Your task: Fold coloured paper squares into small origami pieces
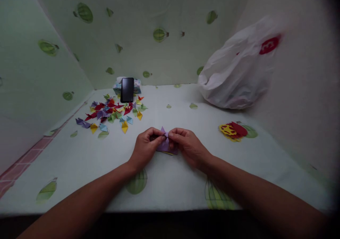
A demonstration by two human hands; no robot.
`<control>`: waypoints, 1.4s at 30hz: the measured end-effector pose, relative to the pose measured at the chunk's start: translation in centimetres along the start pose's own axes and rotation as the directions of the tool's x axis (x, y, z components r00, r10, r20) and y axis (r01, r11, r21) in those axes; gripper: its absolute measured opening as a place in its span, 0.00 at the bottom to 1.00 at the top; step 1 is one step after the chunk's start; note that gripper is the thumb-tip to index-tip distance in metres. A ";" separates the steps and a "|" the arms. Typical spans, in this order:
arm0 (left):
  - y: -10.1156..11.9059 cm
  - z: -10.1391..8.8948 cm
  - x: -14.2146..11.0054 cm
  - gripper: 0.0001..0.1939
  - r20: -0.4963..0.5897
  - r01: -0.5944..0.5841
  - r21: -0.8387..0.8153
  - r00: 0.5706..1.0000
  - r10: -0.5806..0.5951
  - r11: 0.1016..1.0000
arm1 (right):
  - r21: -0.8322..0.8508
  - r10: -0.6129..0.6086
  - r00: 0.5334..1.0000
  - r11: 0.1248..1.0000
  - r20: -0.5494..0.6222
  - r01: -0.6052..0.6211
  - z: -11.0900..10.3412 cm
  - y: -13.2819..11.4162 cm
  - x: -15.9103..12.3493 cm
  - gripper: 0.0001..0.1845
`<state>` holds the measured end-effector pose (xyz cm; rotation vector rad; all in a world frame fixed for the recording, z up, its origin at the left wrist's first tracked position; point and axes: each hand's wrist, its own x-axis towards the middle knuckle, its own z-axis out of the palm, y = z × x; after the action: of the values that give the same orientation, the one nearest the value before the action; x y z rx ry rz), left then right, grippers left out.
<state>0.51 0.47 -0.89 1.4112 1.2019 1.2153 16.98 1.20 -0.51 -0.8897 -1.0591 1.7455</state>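
Observation:
Between my two hands, at the middle of the table, is a small folded piece of purple paper with a pointed tip sticking up. My left hand pinches it from the left between thumb and fingers. From the other side my right hand also has thumb and forefinger closed on it. Its lower folds are mostly covered by my fingers. Directly beneath lies a small stack of paper sheets, purple on top with a yellow edge showing below.
A heap of colourful folded paper cranes lies at the back left. Behind it, a black phone leans on a tissue box. Yellow and red cut-out pieces lie to the right. A white plastic bag stands at the back right.

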 end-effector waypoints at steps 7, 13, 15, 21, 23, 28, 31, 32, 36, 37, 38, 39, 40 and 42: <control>0.0 0.1 0.1 0.07 -0.016 0.044 -0.065 0.999 -0.045 0.997 | 0.038 -0.015 1.000 0.999 -0.027 0.016 -0.2 0.2 0.3 0.11; -0.3 -0.2 0.6 0.10 -0.007 0.146 -0.249 0.988 -0.152 0.957 | -0.008 -0.069 0.995 0.998 -0.071 0.069 -0.5 0.0 0.6 0.10; -0.4 -0.4 0.8 0.10 -0.010 0.145 -0.276 0.988 -0.154 0.950 | -0.033 -0.079 0.993 0.996 -0.082 0.077 -0.6 -0.1 0.7 0.10; -0.8 -0.9 1.6 0.11 -0.064 0.120 -0.337 0.987 -0.150 0.934 | -0.036 -0.092 0.991 0.995 -0.094 0.089 -0.8 -0.3 0.8 0.10; -0.9 -1.2 1.9 0.12 -0.085 0.102 -0.338 0.987 -0.138 0.936 | -0.027 -0.102 0.989 0.995 -0.104 0.100 -1.0 -0.4 1.0 0.10; -0.4 -2.1 2.6 0.13 -0.148 0.059 -0.290 0.983 -0.105 0.955 | -0.007 -0.117 0.984 0.993 -0.134 0.117 -1.6 -0.3 1.6 0.12; 0.4 -2.3 2.8 0.13 -0.154 0.053 -0.228 0.984 -0.089 0.972 | -0.006 -0.128 0.981 0.992 -0.146 0.128 -1.8 -0.3 1.7 0.12; 0.6 -2.5 2.9 0.13 -0.150 0.057 -0.198 0.985 -0.087 0.979 | -0.007 -0.130 0.981 0.991 -0.147 0.131 -1.8 -0.3 1.7 0.12; 1.1 -4.6 3.1 0.11 -0.164 0.070 0.000 0.984 -0.069 0.998 | -0.010 -0.131 0.982 0.991 -0.139 0.131 -1.9 -0.4 1.5 0.11; 1.1 -5.6 3.2 0.10 -0.185 0.074 0.070 0.981 -0.060 0.995 | -0.011 -0.130 0.982 0.992 -0.137 0.130 -1.9 -0.5 1.5 0.11; 1.0 -6.8 3.2 0.09 -0.212 0.083 0.140 0.976 -0.051 0.987 | -0.011 -0.128 0.983 0.992 -0.135 0.128 -1.9 -0.5 1.5 0.11; 0.8 -8.2 3.2 0.09 -0.240 0.096 0.207 0.970 -0.045 0.974 | -0.011 -0.127 0.983 0.992 -0.132 0.126 -1.9 -0.5 1.5 0.10; 0.6 -9.6 3.1 0.09 -0.268 0.115 0.272 0.963 -0.039 0.955 | -0.012 -0.125 0.984 0.992 -0.128 0.124 -1.9 -0.5 1.5 0.10; 0.0 -12.4 3.0 0.10 -0.307 0.160 0.404 0.951 -0.032 0.901 | -0.015 -0.120 0.985 0.993 -0.122 0.119 -1.8 -0.4 1.4 0.10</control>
<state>-11.65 3.85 1.03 1.4879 1.8125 1.1647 18.20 3.11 -0.97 -0.9080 -1.0175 1.5683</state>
